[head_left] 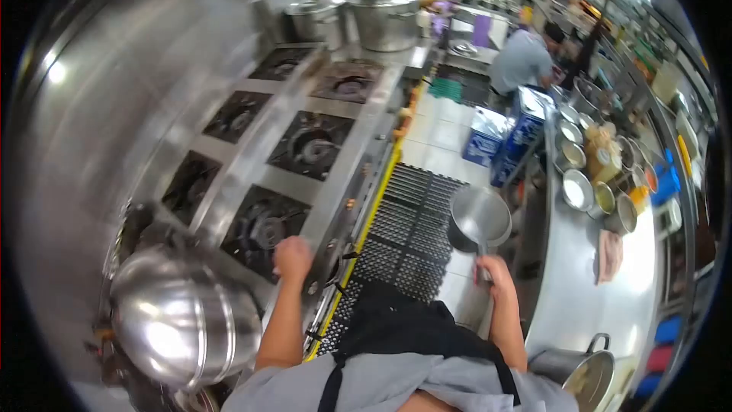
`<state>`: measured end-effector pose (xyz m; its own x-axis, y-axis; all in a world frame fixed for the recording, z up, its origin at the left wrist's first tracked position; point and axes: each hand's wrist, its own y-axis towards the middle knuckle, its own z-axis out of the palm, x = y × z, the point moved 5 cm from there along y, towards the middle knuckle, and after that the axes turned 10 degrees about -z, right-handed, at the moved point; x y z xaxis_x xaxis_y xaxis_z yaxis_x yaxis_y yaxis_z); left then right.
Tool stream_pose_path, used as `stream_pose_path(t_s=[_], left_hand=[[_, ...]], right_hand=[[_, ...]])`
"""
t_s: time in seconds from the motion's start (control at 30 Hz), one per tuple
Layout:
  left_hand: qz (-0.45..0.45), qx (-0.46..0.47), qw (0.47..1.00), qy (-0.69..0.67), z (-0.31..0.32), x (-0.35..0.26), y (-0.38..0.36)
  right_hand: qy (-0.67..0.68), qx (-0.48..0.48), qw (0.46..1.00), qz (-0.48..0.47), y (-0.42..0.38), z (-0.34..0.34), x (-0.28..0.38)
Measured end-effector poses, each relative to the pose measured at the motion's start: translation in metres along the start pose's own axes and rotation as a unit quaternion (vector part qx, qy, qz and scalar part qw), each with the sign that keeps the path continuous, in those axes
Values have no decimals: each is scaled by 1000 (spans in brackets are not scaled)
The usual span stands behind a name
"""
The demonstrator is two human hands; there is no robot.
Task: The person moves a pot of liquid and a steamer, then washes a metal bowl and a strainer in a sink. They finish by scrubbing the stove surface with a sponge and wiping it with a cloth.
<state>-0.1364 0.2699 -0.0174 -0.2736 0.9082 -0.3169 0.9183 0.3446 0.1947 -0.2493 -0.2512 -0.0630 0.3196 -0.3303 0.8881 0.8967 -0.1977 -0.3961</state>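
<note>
**Head view: saucepan held in the aisle, between stove and worktop**

Your right hand has its fingers wrapped around the handle of the saucepan. The pan is off every surface, over the floor mat and the tiles beside it. The grip at the handle probably serves to keep the fingers off the body of the pan; the mouth faces up, which would suit keeping any contents in. No contents can be made out.

Your left hand is above the front edge of the stove, beside the nearest burner. Its fingers are curled inward, but blurred; whether they enclose anything, or touch the stove, cannot be told.

Left of the burners, a domed metal vessel bulges toward you; its underside is hidden. Lidded stockpots stand at the far end, likely to leave the near burners accessible. Their contents are concealed.

On the worktop, metal bowls are grouped along the far part, presumably for easy reach. A large pot at the near end is partly hidden by your sleeve. Beyond the blue tins, a co-worker bends forward, hands not discernible.
</note>
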Motion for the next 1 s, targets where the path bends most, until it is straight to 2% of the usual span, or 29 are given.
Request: stream_pose_path(t_s=[0.03,0.1,0.2,0.23,0.3,0.33,0.5,0.57,0.6,0.63,0.67,0.7,0.73,0.77,0.8,0.83,0.87,0.9,1.0], left_hand=[[6,-42,998,39,17,12,4],[3,-90,996,18,42,22,-8],[-34,-75,993,90,106,54,-23],[-42,-91,988,114,105,54,-22],[-57,-102,986,122,103,43,-19],[-81,-125,980,135,98,40,-21],[-118,-113,971,174,90,26,-11],[-134,-101,973,157,91,27,-8],[-140,-31,988,57,93,38,-1],[-151,-130,970,136,90,25,-6],[-156,-145,970,116,91,28,-5],[-209,-100,966,114,99,31,-9],[-250,-137,952,114,86,14,-8],[-319,-106,935,115,76,3,-13],[-355,-107,920,130,72,-4,-20],[-408,-100,893,161,72,-17,-29],[-418,-100,882,193,77,-32,-37],[-452,-100,870,168,76,-45,-44],[-516,-127,832,161,89,-90,-90]], right_hand=[[-4,9,1000,-10,26,-1,22],[7,15,999,-44,80,-4,60],[17,8,997,-81,146,5,127],[61,-8,993,-104,159,13,152],[45,-31,990,-129,202,11,176],[37,-44,990,-126,220,8,190],[17,-78,989,-122,314,-10,242],[27,-128,984,-119,354,-38,251],[15,-121,982,-142,369,-53,260],[-34,-126,976,-177,342,-18,290],[-51,-80,982,-165,395,-47,287],[20,-39,986,-162,458,-93,277],[23,15,985,-171,491,-98,291],[13,72,986,-151,583,-179,288],[14,75,983,-167,605,-170,305],[-1,153,972,-176,726,-270,299],[-9,192,968,-164,707,-167,320],[-39,231,960,-153,738,-120,324],[-91,301,938,-143,781,-71,319]])
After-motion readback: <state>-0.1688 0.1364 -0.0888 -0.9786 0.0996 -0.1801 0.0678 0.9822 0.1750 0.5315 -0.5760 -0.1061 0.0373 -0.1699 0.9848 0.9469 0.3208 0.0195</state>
